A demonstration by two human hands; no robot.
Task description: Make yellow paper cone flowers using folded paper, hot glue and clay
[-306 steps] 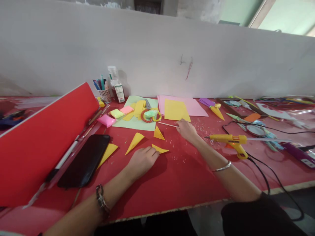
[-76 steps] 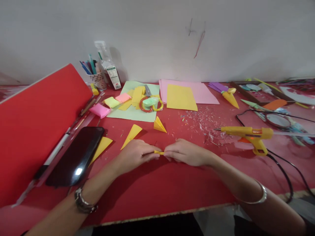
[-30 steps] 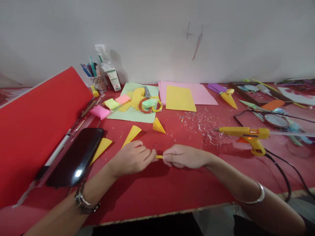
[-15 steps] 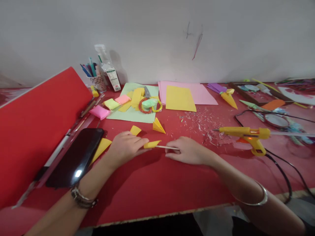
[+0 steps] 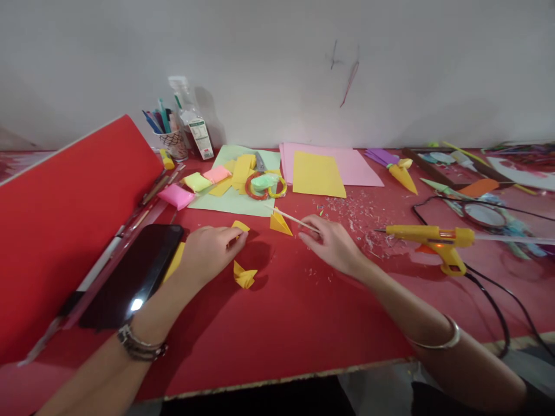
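Observation:
My right hand (image 5: 332, 242) pinches a thin pale stick (image 5: 288, 216), whose free end points up and left over the table. Under the stick, a folded yellow paper piece (image 5: 281, 224) rests on the red tabletop. My left hand (image 5: 210, 251) has its thumb and forefinger closed at the edge of a small yellow paper piece (image 5: 241, 226). Just below those fingertips lies a curled, folded yellow paper piece (image 5: 245, 277), touched by neither hand. More yellow paper (image 5: 174, 263) shows between my left wrist and a black phone (image 5: 134, 274).
At right lies a yellow glue gun (image 5: 433, 234) with its cord. Paper scraps (image 5: 351, 216) litter the table. Behind are scissors (image 5: 256, 188), yellow and pink sheets (image 5: 362, 167), clay packets (image 5: 177, 197), a bottle (image 5: 197, 130) and a pen cup (image 5: 172, 144). A red board (image 5: 82, 219) leans at left.
The curled yellow paper has come off the stick and now lies on the table. My left hand has shifted to the small yellow piece; my right hand has lifted the stick up and away.

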